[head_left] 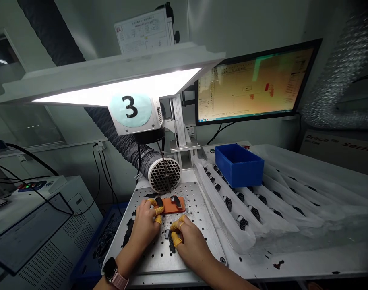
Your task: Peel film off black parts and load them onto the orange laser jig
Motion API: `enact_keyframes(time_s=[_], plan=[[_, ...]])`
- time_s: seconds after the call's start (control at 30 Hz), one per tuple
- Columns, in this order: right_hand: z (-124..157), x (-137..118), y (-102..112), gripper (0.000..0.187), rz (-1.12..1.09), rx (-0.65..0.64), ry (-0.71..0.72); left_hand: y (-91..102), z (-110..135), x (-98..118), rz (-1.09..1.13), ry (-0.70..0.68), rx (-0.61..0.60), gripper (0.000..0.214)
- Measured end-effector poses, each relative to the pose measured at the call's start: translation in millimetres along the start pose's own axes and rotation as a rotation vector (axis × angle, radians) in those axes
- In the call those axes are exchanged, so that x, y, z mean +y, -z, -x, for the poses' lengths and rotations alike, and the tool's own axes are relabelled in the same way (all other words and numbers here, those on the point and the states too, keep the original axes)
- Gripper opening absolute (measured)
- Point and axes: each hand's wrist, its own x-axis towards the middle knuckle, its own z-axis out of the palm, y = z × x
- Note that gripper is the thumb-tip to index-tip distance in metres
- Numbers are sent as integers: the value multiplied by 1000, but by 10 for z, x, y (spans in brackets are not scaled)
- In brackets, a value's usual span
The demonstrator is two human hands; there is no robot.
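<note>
An orange fixture block (173, 206) lies on the perforated metal plate (199, 217), with two small dark parts on top of it. My left hand (146, 222), yellow cots on its fingertips, pinches the dark part at the block's left end. My right hand (187, 239), also with yellow finger cots, rests just in front of the block, fingers curled over small dark parts (169, 237) lying on the plate.
A laser head marked 3 (132, 110) hangs above the plate; a ribbed exhaust hose mouth (165, 175) sits behind it. White foam trays (256, 205) of dark parts and a blue bin (238, 164) lie to the right. A monitor (253, 82) stands behind.
</note>
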Motion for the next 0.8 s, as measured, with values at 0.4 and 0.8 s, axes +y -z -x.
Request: enact_keyframes(time_s=[0.4,0.8], plan=[[-25,-59,48,18,9,-27,-18,2,-28,14,12,24,-7,31],[-18,-46,57,18,-27,-33,-12,149,-48,-151,203,120,-3,29]])
